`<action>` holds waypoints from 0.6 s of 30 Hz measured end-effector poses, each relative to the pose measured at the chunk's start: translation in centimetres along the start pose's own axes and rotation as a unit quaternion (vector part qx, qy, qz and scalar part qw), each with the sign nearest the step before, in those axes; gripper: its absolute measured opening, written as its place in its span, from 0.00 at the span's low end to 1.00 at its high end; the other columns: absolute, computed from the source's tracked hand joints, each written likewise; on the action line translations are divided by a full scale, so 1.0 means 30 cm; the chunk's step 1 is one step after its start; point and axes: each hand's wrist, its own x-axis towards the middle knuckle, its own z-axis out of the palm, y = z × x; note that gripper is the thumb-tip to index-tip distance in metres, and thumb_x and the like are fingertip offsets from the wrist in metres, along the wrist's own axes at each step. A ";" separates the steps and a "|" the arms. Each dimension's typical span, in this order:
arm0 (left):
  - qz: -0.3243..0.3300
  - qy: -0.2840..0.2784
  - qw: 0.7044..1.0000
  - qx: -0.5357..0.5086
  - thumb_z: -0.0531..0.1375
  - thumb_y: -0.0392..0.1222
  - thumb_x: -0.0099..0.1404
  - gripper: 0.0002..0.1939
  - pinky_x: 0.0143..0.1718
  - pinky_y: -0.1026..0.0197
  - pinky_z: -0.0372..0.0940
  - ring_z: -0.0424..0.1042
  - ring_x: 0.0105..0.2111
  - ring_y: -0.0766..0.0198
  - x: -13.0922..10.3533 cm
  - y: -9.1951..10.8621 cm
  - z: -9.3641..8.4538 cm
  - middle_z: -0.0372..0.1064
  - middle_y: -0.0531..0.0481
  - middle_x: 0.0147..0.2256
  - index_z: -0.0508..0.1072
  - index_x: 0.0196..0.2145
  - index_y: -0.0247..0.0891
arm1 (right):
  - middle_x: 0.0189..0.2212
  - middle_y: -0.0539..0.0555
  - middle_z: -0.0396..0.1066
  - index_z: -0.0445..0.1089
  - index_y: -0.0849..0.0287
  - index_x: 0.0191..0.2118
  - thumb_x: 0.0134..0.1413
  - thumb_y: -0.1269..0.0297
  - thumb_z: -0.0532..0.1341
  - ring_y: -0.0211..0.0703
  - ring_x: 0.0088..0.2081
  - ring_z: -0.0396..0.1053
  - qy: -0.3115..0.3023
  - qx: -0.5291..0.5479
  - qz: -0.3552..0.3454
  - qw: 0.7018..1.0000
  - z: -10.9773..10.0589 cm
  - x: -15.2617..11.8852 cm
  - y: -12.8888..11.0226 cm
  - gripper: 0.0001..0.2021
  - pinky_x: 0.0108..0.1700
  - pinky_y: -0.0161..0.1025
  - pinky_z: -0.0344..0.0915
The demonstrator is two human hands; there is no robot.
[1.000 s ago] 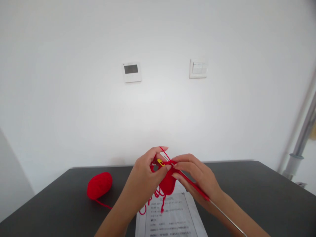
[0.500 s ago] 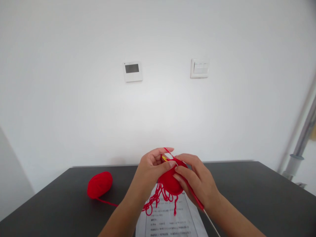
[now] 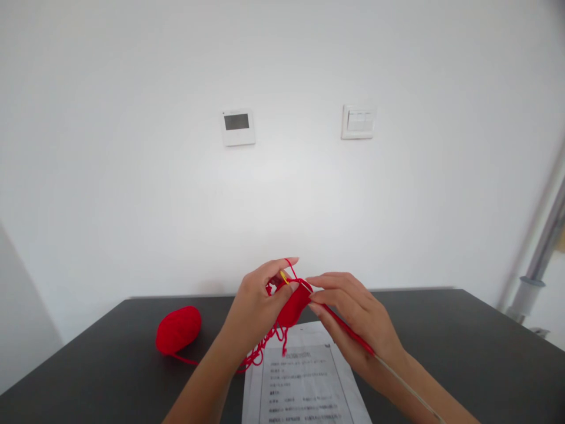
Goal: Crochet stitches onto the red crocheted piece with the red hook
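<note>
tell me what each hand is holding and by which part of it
The left hand pinches the red yarn piece by its upper edge; the right hand holds the slim metal tool near the front end of its red grip.

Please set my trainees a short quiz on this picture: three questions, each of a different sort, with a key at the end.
1. Multiple choice: what does the right hand hold? (A) scissors (B) a slim red-gripped tool (C) a spoon
2. True or false: the red yarn ball rests on the dark table, apart from the printed sheet.
3. Short answer: the left hand pinches a red yarn piece. What colour is the small marker near its thumb?

Key: 1. B; 2. true; 3. yellow.
</note>
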 end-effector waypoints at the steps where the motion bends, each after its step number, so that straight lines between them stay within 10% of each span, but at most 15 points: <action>1: 0.008 -0.006 1.000 0.009 0.58 0.40 0.62 0.19 0.42 0.57 0.66 0.72 0.38 0.58 0.003 -0.001 -0.005 0.75 0.47 0.38 0.74 0.51 0.39 | 0.39 0.58 0.75 0.70 0.60 0.41 0.59 0.77 0.58 0.45 0.43 0.72 -0.003 0.024 0.015 1.000 -0.005 0.002 -0.002 0.08 0.45 0.41 0.71; 18: 0.009 -0.124 0.990 -0.060 0.59 0.36 0.60 0.11 0.34 0.62 0.63 0.68 0.32 0.63 0.020 -0.025 -0.062 0.70 0.51 0.31 0.77 0.40 0.39 | 0.31 0.52 0.80 0.77 0.56 0.33 0.57 0.64 0.62 0.42 0.33 0.78 -0.042 0.227 0.282 0.931 -0.084 0.022 -0.028 0.06 0.34 0.32 0.74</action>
